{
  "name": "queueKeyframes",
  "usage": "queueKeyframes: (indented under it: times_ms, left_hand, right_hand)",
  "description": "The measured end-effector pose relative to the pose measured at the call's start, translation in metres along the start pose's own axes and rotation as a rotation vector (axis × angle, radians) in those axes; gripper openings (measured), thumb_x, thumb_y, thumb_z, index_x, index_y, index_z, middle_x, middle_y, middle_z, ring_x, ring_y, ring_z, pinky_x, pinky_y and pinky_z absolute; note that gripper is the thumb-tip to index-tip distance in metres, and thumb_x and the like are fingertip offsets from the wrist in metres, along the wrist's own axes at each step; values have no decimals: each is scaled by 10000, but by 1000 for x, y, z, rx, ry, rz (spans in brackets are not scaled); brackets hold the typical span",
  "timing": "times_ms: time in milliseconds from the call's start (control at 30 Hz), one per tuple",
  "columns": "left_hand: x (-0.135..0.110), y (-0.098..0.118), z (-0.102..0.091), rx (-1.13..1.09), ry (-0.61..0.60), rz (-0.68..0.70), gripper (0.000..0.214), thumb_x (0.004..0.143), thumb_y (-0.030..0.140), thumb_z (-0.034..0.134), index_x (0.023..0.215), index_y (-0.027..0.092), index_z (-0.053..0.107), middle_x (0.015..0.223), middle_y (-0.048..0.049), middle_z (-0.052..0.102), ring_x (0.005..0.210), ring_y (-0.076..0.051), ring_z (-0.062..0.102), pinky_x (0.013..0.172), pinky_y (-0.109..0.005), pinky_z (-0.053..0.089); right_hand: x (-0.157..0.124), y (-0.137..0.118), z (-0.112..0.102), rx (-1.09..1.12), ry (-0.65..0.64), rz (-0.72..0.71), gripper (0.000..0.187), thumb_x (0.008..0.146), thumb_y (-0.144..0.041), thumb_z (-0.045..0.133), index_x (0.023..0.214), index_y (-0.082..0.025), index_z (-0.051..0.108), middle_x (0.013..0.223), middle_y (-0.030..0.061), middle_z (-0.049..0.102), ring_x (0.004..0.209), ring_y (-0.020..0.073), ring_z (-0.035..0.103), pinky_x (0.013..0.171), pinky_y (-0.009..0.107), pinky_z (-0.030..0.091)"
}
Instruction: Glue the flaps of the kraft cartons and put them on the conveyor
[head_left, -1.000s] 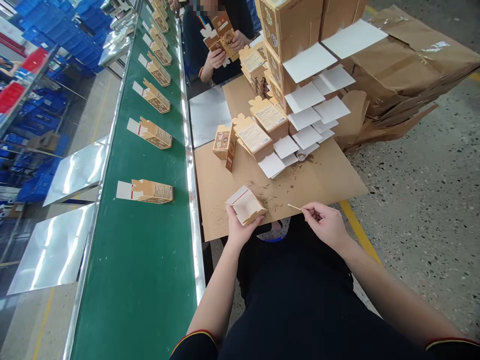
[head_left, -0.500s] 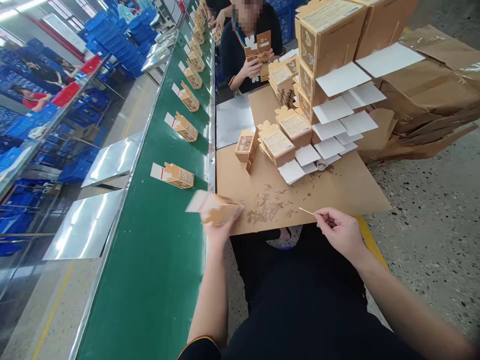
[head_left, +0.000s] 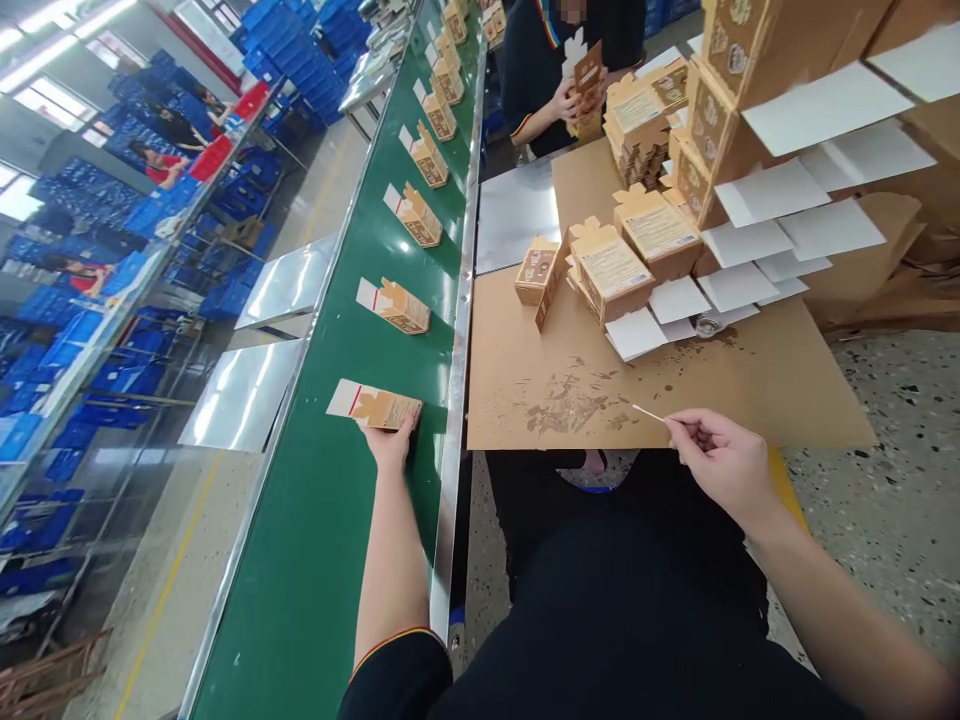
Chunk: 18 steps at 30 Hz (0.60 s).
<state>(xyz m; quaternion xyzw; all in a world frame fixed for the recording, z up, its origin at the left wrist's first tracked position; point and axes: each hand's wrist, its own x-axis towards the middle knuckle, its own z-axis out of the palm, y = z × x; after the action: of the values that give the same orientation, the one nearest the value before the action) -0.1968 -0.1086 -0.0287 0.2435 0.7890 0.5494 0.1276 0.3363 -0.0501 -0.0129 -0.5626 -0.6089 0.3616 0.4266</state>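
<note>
My left hand [head_left: 388, 443] grips a small cardboard box [head_left: 386, 408] over the green conveyor belt [head_left: 330, 560]. The box's white flap with a red stripe points left; whether its base rests on the belt I cannot tell. Between the thumb and fingers of my right hand [head_left: 716, 455] is a thin cotton swab [head_left: 649, 412], its tip pointing left above the brown-stained cardboard sheet [head_left: 502, 400]. A single box [head_left: 536, 272] with an unfolded side flap lies on that sheet, beside stacked flat-topped boxes [head_left: 611, 270].
Several similar boxes [head_left: 405, 308] stand in a row along the belt. A tall pile of cartons with white flaps [head_left: 787, 185] rises at the right. Across the table, a co-worker's hand [head_left: 566, 100] holds a box. A metal rail [head_left: 459, 370] separates belt and table.
My left hand has carried the box left, from the table's edge onto the belt area. My right hand still holds the swab. The view has shifted, and the co-worker's box has turned.
</note>
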Motion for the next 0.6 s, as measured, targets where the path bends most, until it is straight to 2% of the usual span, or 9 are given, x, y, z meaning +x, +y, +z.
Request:
queueKeyframes:
  times_ms: [133,200,267,333,400,467,500,533,600]
  left_hand:
    - [-1,6,-4,37,-50,38,1239,546,369,1129,1533,245,390,1663,-229,555,1587,-366,597,1351,-580,464]
    - [-8,4,-12,100,14,97,1246,574,314,1079,1565,284,324,1719,-211,472,1671,-372,486,1400,-605,373]
    - [-16,2,-21,137,175,155,1107,674,316,966,1544,310,283,1708,-184,431,1687,-368,436,1412,-629,331]
    - [-20,5,-27,127,384,254,831,795,339,805,1454,321,299,1611,-152,452,1599,-355,501,1365,-640,396]
    - [-15,19,-25,96,559,438,560,868,335,663,1322,322,336,1466,-114,482,1442,-340,586,1285,-634,476]
    - [-3,44,-6,38,605,627,391,896,328,593,1210,315,360,1325,-77,498,1302,-319,627,1226,-607,514]
    - [4,61,12,-9,559,678,337,907,325,574,1176,308,373,1263,-62,506,1241,-303,643,1199,-585,530]
    - [11,78,33,-60,476,694,293,921,325,562,1157,300,390,1212,-49,518,1188,-285,658,1170,-557,547]
    - [25,112,85,-166,222,614,235,958,310,540,1168,280,438,1145,-35,559,1088,-240,690,1083,-484,591]
  right_hand:
    - [6,-4,-11,-7,38,33,499,983,-730,767,838,-254,794,643,61,705,507,188,634,521,339,580]
    - [6,-4,-24,-18,93,64,533,963,-765,774,824,-250,787,631,78,700,489,196,622,511,362,588]
    - [1,-2,-40,-29,153,92,533,939,-769,791,829,-248,787,629,72,694,482,193,612,505,369,593]
    - [-6,-1,-56,-40,217,121,507,920,-751,807,841,-251,786,637,50,689,487,185,606,497,364,593]
    - [-15,0,-69,-59,283,160,475,946,-732,778,864,-265,785,673,40,697,526,188,622,509,364,600]
    - [-20,-1,-76,-67,333,206,467,967,-733,747,877,-277,782,699,41,705,560,195,638,518,366,606]
    - [-21,-1,-77,-60,350,225,478,948,-745,760,868,-274,780,693,43,703,557,195,638,509,364,603]
    - [-20,-2,-77,-47,366,240,498,909,-760,791,851,-265,777,676,45,699,542,193,633,492,358,596]
    - [-17,-4,-75,-16,374,254,547,808,-778,865,808,-239,772,627,47,683,491,178,608,454,340,575]
